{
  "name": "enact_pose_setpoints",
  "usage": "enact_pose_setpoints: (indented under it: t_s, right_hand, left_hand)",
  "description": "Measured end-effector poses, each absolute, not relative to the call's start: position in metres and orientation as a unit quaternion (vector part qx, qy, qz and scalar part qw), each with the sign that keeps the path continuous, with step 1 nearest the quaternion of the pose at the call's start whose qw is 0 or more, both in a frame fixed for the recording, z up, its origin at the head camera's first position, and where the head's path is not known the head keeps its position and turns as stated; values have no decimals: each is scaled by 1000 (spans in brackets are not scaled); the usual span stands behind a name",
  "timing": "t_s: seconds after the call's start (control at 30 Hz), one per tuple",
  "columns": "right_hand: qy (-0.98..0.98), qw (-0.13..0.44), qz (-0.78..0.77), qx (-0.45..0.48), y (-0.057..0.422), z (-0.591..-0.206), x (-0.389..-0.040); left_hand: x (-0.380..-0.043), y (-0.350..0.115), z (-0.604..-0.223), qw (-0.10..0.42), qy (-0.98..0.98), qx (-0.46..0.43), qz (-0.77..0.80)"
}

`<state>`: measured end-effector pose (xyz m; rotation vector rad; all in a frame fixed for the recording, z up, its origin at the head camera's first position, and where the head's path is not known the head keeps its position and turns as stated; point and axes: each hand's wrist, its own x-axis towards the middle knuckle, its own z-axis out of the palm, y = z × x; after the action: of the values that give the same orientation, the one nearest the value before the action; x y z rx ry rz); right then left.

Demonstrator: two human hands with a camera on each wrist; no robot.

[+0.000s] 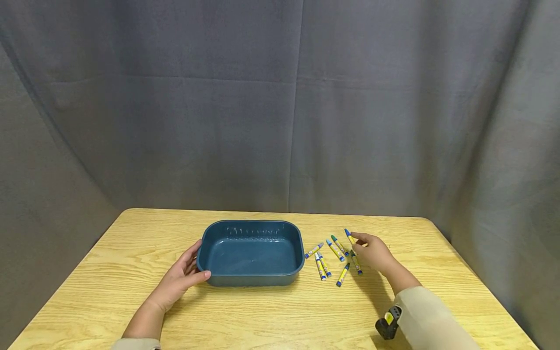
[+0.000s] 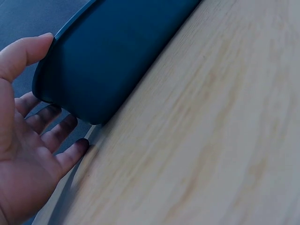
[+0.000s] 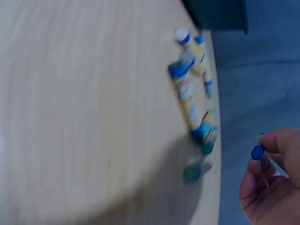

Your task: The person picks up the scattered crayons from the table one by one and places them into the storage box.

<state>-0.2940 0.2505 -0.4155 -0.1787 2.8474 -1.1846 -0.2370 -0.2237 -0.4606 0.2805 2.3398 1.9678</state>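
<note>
A dark blue rectangular tub (image 1: 251, 280) stands on the wooden table. At its left end is my left hand (image 1: 177, 277), fingers spread along the side and thumb touching the front corner. In the left wrist view, the thumb (image 2: 40, 48) meets the rim and the loosely bent fingers rest around the tub's end. My right hand (image 1: 373, 253) pinches a blue crayon (image 1: 349, 236) with a yellow wrapper between thumb and fingertips, raised over the table. Below and left of it lie several more crayons (image 1: 335, 250) with yellow wrappers, loosely scattered right of the tub.
The light wooden table (image 1: 271, 316) ends at a grey curtain (image 1: 280, 121) behind and at the sides. A small black device (image 1: 388, 323) sits at my right sleeve. One crayon (image 1: 314, 250) lies close beside the tub's right wall.
</note>
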Motion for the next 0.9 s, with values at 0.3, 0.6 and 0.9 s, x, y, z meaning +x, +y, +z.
enact_pose_setpoints:
  t_s: [0.3, 0.6, 0.9]
  right_hand:
    - [906, 23, -414, -84, 209, -405, -308]
    - [874, 42, -473, -107, 170, -397, -312]
    - [838, 70, -527, -122, 129, -390, -318]
  left_hand:
    - [-237, -224, -460, 39, 758, 88, 646]
    - [-238, -223, -463, 40, 752, 85, 652]
    - [-237, -222, -464, 43, 751, 89, 653]
